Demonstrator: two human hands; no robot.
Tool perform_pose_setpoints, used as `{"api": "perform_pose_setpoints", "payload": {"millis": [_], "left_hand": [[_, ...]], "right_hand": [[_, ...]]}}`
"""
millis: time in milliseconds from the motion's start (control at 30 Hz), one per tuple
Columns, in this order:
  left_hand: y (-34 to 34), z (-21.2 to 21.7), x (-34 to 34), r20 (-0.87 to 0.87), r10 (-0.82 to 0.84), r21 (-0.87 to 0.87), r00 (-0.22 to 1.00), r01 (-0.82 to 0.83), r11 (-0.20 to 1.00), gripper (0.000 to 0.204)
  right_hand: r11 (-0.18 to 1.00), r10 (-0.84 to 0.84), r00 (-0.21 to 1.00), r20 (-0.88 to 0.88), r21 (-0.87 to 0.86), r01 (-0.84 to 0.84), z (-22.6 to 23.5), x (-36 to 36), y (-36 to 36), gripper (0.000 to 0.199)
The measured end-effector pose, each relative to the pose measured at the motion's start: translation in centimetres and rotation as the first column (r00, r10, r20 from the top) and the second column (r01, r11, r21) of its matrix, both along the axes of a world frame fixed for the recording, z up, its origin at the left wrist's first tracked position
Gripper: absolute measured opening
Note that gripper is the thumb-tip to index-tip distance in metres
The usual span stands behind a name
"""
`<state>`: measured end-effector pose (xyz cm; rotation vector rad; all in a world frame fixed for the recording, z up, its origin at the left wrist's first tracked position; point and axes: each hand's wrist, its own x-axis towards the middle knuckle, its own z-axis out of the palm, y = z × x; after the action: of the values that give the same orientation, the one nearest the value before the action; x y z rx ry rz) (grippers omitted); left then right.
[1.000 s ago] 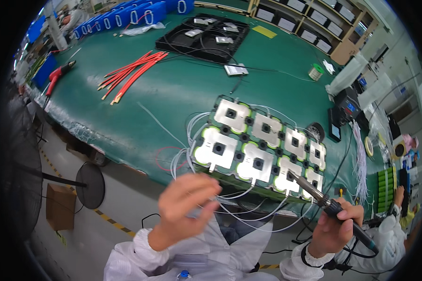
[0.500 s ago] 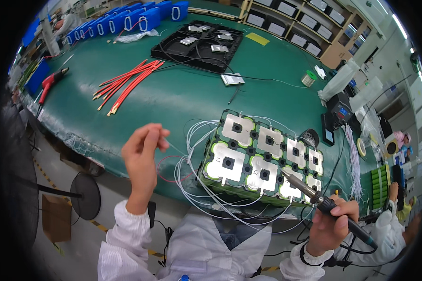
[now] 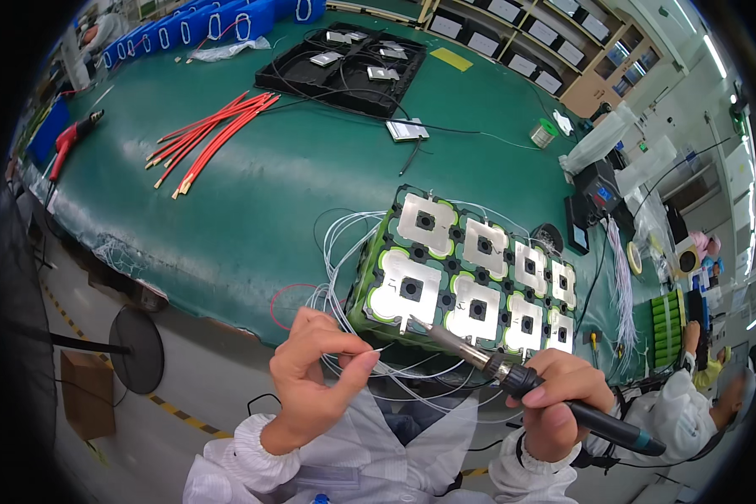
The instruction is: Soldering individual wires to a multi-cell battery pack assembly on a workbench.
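Note:
A green-celled battery pack (image 3: 452,265) with silver metal plates on top sits near the table's front edge. My right hand (image 3: 565,401) grips a soldering iron (image 3: 462,346) by its dark handle. The iron's tip is at the small tab (image 3: 405,324) of the near-left plate; whether they touch, I cannot tell. My left hand (image 3: 323,370) pinches a thin white wire (image 3: 380,349) between thumb and forefinger, its end pointing toward that tab. Several more white wires (image 3: 334,252) loop around the pack's left side, with a red wire (image 3: 275,296) beside them.
On the green table (image 3: 235,235) lie red cables (image 3: 218,139), a heat gun (image 3: 69,144), a black tray (image 3: 344,84) holding small boards, and a solder spool (image 3: 543,133). A soldering station (image 3: 598,189) and a white wire bundle (image 3: 622,286) stand right. Another person (image 3: 676,428) works at the right.
My left hand has come down and right to the pack's near-left corner. The soldering iron has swung left, from the pack's near-right plates to the near-left plate's tab.

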<state>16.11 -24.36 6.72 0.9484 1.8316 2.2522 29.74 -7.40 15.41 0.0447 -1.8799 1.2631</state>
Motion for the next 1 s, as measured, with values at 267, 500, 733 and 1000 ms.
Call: {"api": "perform_pose_setpoints", "payload": {"millis": [267, 500, 733, 1000], "left_hand": [[1.8, 0.8, 0.2, -0.426, 0.228, -0.01, 0.875, -0.257, 0.966, 0.015], [1.6, 1.4, -0.1, -0.512, 0.195, -0.048, 0.836, -0.254, 0.966, 0.016], [1.4, 1.8, -0.4, -0.506, 0.156, -0.099, 0.849, -0.237, 0.967, 0.014], [1.1, 3.1, -0.9, -0.425, 0.049, -0.21, 0.904, -0.151, 0.966, 0.013]], "right_hand": [[0.991, 0.115, 0.993, -0.032, 0.079, -0.112, -0.3, -0.3, 0.6, 0.02], [0.983, 0.132, 0.991, 0.014, 0.127, -0.132, -0.1, -0.4, 1.0, 0.019], [0.987, 0.113, 0.993, 0.036, 0.114, -0.116, -0.2, -0.4, 1.1, 0.02], [0.988, 0.108, 0.991, 0.077, 0.104, -0.116, -0.1, -0.3, 1.3, 0.021]]}}
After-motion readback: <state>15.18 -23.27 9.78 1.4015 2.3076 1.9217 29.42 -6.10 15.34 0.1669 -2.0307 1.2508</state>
